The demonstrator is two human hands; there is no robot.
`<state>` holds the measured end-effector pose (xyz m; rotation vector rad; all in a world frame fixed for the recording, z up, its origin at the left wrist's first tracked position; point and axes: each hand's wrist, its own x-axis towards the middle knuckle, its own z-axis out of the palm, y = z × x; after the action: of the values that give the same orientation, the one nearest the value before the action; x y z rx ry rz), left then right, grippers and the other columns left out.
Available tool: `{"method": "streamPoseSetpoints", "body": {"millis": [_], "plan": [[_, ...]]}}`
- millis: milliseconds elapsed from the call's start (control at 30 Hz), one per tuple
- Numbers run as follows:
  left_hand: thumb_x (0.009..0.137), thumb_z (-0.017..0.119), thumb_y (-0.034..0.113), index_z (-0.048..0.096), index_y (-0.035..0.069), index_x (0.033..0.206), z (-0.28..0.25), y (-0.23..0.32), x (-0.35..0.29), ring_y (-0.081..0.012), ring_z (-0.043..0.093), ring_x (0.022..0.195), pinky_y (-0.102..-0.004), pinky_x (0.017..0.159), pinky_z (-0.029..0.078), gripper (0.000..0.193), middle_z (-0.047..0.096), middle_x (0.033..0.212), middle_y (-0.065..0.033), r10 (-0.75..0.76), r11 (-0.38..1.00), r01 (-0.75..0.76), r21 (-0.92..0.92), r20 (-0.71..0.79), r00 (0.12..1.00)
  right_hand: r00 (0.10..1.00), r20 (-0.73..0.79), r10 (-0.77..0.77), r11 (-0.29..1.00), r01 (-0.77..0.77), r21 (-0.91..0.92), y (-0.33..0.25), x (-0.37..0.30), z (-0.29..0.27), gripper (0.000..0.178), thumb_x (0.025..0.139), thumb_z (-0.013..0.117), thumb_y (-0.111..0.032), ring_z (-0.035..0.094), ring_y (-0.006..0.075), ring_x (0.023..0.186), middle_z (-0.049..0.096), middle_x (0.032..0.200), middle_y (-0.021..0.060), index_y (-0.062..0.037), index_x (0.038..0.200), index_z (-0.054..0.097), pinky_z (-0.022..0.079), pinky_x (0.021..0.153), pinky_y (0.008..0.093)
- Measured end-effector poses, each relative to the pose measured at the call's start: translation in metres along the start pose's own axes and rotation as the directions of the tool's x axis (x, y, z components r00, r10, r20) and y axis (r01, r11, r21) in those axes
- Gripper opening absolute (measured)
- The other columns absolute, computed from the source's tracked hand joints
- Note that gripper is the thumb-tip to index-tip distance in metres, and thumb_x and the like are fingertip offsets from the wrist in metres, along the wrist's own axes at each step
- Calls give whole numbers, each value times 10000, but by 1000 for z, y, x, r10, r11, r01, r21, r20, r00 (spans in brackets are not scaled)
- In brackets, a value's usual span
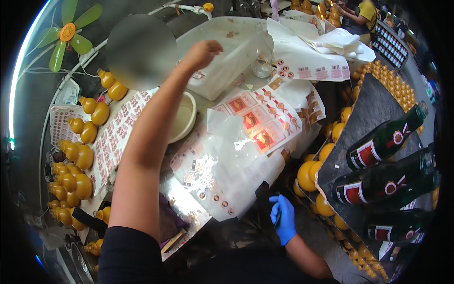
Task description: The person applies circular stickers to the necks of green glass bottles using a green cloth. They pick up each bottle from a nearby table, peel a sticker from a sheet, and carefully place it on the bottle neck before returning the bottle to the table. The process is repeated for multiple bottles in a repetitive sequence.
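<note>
My left hand [203, 54] is bare and reaches far forward over the near wall of a translucent plastic tub [215, 78]. Its fingers are curled; anything in them is hidden. My right hand [283, 218], in a blue glove, is low, just past the table's right edge. A thin dark tool [278, 219] is held in its fingers; its exact kind does not show. Between my arms lie sheets of printed labels [259, 120] in red, orange and white, with glossy backing sheets [236, 168] under them. A pale round bowl [190, 116] is partly behind my left forearm.
Several amber gourd-shaped bottles [85, 156] line the left side beside a long label sheet [120, 130]. A clear glass bottle [262, 61] stands by the tub. Green labelled bottles [385, 142] lie on a dark board [345, 146] at right, above more amber bottles. A person [362, 19] is behind.
</note>
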<state>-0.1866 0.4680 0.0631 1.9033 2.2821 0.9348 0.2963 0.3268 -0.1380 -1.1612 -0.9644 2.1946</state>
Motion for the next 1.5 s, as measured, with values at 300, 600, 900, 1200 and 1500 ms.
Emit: {"method": "streamPoseSetpoints", "body": {"millis": [300, 600, 900, 1200, 1500], "plan": [[816, 598, 57, 654, 221, 1198, -22, -93, 17, -322, 511, 1094, -389, 938, 421, 420, 547, 1106, -136, -273, 815, -139, 563, 583, 765, 990, 42, 135, 978, -126, -164, 24, -10, 14, 257, 981, 482, -223, 424, 72, 450, 454, 580, -11, -13, 965, 629, 355, 413, 218], [589, 739, 93, 597, 133, 1131, 37, -140, 25, -422, 460, 1226, -422, 975, 428, 561, 492, 1209, -281, -276, 753, -316, 577, 713, 644, 968, 1, 249, 963, -247, -109, 34, 4, 20, 185, 959, 530, -235, 443, 96, 462, 476, 582, 10, -62, 901, 559, 362, 427, 240], [572, 720, 202, 593, 88, 1115, 58, -162, 29, -368, 554, 1099, -388, 857, 496, 569, 539, 1187, -215, -357, 893, 33, 449, 663, 658, 964, -7, 267, 961, -267, -65, 37, 13, 19, 167, 955, 532, -225, 439, 103, 450, 471, 573, 13, -71, 896, 555, 355, 413, 244], [469, 691, 41, 668, 26, 758, 78, -204, 10, -330, 647, 753, -395, 661, 513, 291, 677, 787, -159, 49, 581, -562, 589, 663, 747, 966, -16, 258, 965, -258, -51, 39, 19, 15, 176, 958, 516, -225, 450, 106, 451, 487, 573, 20, -77, 866, 542, 361, 412, 244], [506, 706, 41, 686, 12, 644, 77, -191, 31, -330, 672, 684, -406, 596, 525, 142, 679, 730, -191, -434, 822, -97, 561, 728, 531, 972, 7, 235, 970, -235, -63, 35, 21, 13, 193, 960, 511, -236, 448, 104, 450, 484, 571, 17, -79, 850, 533, 370, 424, 240]]}}
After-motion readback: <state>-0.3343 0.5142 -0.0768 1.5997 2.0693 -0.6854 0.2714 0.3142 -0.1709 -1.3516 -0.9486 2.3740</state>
